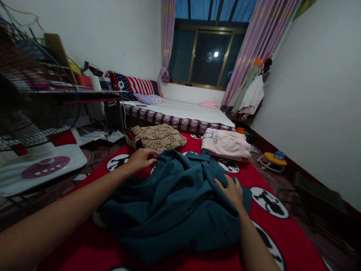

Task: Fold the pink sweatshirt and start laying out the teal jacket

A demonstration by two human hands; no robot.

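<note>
A crumpled dark teal garment (180, 203) lies spread in loose folds in the middle of the red cloth. My left hand (143, 160) is at its far left edge, fingers slightly bent and apart, with no fabric visible in them. On the garment's right side rests my right hand (231, 191), its fingers spread over the cloth. Beyond my left hand sits a folded tan garment (158, 137) with a brown letter pattern. A folded pale pink garment (227, 143) with printed lettering lies at the far right.
The red cloth (270, 233) has white ovals with dark figures. A fan (42, 94) and a white panel with a pink oval (45, 167) stand at left, near a cluttered desk. Behind is a bed (180, 109); a yellow stool (275, 160) is at right.
</note>
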